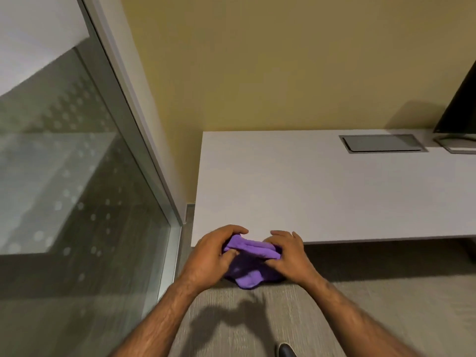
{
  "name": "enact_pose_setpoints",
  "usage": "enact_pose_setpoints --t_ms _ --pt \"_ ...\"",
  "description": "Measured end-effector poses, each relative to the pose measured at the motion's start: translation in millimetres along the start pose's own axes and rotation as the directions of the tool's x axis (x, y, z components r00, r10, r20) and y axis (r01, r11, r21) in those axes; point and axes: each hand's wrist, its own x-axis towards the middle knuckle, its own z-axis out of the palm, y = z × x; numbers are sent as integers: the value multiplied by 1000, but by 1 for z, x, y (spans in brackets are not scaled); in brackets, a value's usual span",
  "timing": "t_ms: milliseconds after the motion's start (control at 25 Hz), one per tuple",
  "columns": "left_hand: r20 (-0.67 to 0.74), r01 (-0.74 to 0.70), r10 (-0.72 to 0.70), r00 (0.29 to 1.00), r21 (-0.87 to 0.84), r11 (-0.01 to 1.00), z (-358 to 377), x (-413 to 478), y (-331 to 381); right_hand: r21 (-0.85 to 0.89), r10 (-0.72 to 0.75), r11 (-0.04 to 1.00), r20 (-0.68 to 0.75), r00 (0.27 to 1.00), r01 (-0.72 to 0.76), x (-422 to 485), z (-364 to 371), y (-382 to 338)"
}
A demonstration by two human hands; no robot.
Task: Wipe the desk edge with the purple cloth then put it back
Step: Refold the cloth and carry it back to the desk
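Note:
The purple cloth [251, 264] is bunched between both hands at the near left corner of the white desk [322, 189]. My left hand [213, 256] grips its left end, fingers curled over the top and thumb underneath. My right hand [288, 256] holds its right end. The cloth's upper fold lies against the desk's front edge [386, 240], and a loose flap hangs below it over the floor. Part of the cloth is hidden behind my fingers.
A glass partition with a metal frame [144, 140] stands close on the left of the desk. A grey cable hatch [382, 143] is set in the desk's far side, and a dark monitor [461, 109] stands at the far right. A shoe tip [286, 350] shows on the carpet below.

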Motion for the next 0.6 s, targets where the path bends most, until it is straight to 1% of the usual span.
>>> enact_pose_setpoints --t_ms 80,120,200,280,360,440,520,600 --pt "-59 27 -35 998 -126 992 -9 1 11 111 48 992 58 997 -54 -12 -25 -3" --pt "-88 41 -57 994 -170 985 -12 3 17 146 65 987 57 996 -73 -17 -36 -6" --pt "-126 74 -102 987 -209 975 -12 8 29 203 80 976 -18 997 -75 -25 -59 -9" --pt "-172 77 -119 978 -235 969 -9 16 42 317 131 945 -128 983 -85 -28 -78 -12" --pt "-211 53 -122 970 -306 951 -5 28 57 454 212 887 -226 951 -90 -29 -97 -13" --pt "-221 28 -118 968 -372 928 1 40 74 571 294 818 -308 905 -72 -31 -116 -12" --pt "-241 3 -107 964 -397 918 11 53 92 617 320 787 -373 871 -25 -32 -136 -10" --pt "-285 -45 -63 956 -357 933 24 67 110 619 310 785 -415 855 16 -30 -160 -4"
